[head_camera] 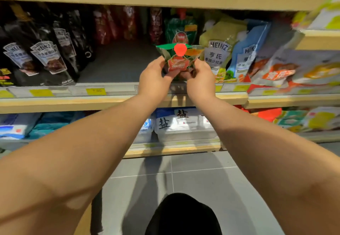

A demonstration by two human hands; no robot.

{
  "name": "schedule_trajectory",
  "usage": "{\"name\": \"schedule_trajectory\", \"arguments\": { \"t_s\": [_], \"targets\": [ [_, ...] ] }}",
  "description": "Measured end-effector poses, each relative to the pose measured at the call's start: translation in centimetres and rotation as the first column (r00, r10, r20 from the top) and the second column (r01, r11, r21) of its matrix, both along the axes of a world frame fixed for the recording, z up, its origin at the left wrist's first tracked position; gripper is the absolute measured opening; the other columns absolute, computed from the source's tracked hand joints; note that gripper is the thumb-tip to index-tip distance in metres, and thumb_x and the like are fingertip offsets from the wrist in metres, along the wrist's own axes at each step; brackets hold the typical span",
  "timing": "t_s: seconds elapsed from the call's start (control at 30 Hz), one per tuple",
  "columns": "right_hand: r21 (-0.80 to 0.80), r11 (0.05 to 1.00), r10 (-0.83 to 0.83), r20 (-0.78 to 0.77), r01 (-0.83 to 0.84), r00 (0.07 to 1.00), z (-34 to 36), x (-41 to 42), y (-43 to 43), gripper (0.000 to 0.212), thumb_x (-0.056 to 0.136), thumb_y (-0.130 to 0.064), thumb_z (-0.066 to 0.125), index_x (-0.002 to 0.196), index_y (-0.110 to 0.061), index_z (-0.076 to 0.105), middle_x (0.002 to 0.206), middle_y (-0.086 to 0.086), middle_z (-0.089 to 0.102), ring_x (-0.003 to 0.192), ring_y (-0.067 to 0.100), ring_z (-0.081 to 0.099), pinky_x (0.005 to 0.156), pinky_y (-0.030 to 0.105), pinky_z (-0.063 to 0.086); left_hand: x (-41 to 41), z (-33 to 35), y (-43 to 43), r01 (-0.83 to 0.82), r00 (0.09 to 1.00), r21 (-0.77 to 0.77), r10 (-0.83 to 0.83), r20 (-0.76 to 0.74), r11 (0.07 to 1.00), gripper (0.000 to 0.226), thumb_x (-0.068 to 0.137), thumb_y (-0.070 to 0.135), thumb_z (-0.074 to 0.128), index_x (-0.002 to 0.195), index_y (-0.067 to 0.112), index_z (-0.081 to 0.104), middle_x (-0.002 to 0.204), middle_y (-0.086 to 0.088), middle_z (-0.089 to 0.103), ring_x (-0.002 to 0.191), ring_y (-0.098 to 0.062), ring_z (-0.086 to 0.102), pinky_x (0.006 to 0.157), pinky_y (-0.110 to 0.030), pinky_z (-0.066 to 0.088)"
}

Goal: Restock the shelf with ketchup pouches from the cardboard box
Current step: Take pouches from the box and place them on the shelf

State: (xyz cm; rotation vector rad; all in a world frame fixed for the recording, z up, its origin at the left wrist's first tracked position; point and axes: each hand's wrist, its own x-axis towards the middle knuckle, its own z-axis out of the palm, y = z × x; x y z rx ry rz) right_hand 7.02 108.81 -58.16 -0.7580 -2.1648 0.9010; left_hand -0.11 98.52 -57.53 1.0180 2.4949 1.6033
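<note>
Both forearms stretch toward the shelf [110,102], where the left hand [153,76] and right hand [200,77] pinch one ketchup pouch [179,58] by its lower corners, cap up, above the front edge. A second pouch [181,28] stands behind. The shelf is bare to its left, so most restocking probably remains. No cardboard box shows.
</note>
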Motion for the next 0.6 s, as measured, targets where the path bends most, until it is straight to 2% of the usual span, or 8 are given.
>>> {"name": "schedule_trajectory", "arguments": {
  "t_s": [0.1,0.2,0.33,0.43,0.5,0.6],
  "targets": [
    [-0.083,0.996,-0.026,0.042,0.029,0.999,-0.7,0.4,1.2,0.028,0.087,-0.006,0.056,0.111,-0.019,0.06,0.103,0.001,0.062,0.097,0.021,0.058,0.085,0.035,0.048,-0.3,-0.8,1.4,0.012,0.998,-0.103,-0.018,-0.058,0.995,0.026,0.085,0.03,0.06,0.111,0.027,0.06,0.109,0.0,0.066,0.098,-0.019,0.06,0.079,-0.028,0.045],
    [-0.143,0.986,-0.076,0.082,0.087,0.994,-1.7,0.6,2.2,0.023,0.089,-0.022,0.059,0.109,-0.018,0.048,0.108,0.006,0.061,0.098,0.023,0.057,0.085,0.037,0.048,-0.5,-1.3,2.1,-0.018,0.993,-0.185,-0.004,-0.119,0.983,0.029,0.085,0.042,0.059,0.107,0.024,0.059,0.098,0.0,0.067,0.089,-0.022,0.06,0.076,-0.036,0.05],
    [0.008,0.992,-0.128,0.187,0.128,0.974,-2.8,0.6,2.6,0.03,0.091,-0.038,0.055,0.107,-0.012,0.051,0.104,0.01,0.059,0.107,0.028,0.046,0.088,0.037,0.037,-0.8,-1.9,2.8,-0.109,0.991,-0.211,0.09,-0.1,0.971,0.045,0.082,0.05,0.061,0.114,0.019,0.051,0.097,0.001,0.065,0.085,-0.022,0.059,0.074,-0.038,0.05],
    [-0.002,0.981,-0.191,0.193,0.195,0.962,-3.0,0.0,2.6,0.035,0.09,-0.047,0.051,0.111,-0.018,0.055,0.108,0.009,0.059,0.114,0.027,0.04,0.093,0.034,0.031,-1.0,-2.1,3.3,-0.178,0.984,-0.212,0.175,-0.031,0.961,0.056,0.082,0.049,0.063,0.118,0.012,0.042,0.091,0.002,0.054,0.08,-0.02,0.054,0.066,-0.034,0.043],
    [-0.006,0.97,-0.239,0.18,0.244,0.954,-3.1,-0.6,2.5,0.037,0.089,-0.048,0.051,0.111,-0.019,0.057,0.108,0.009,0.061,0.115,0.027,0.039,0.096,0.034,0.029,-1.2,-2.3,3.3,-0.18,0.984,-0.207,0.177,-0.032,0.962,0.052,0.084,0.043,0.063,0.118,0.011,0.042,0.09,0.002,0.053,0.08,-0.02,0.055,0.066,-0.033,0.043],
    [-0.005,0.96,-0.274,0.167,0.279,0.947,-3.1,-0.8,2.4,0.037,0.089,-0.047,0.052,0.111,-0.019,0.059,0.108,0.009,0.062,0.117,0.026,0.039,0.098,0.034,0.029,-1.4,-2.4,2.8,-0.128,0.992,-0.212,0.12,-0.051,0.969,0.04,0.087,0.035,0.061,0.118,0.015,0.045,0.091,0.001,0.058,0.085,-0.022,0.06,0.073,-0.037,0.05]
  ]
}}
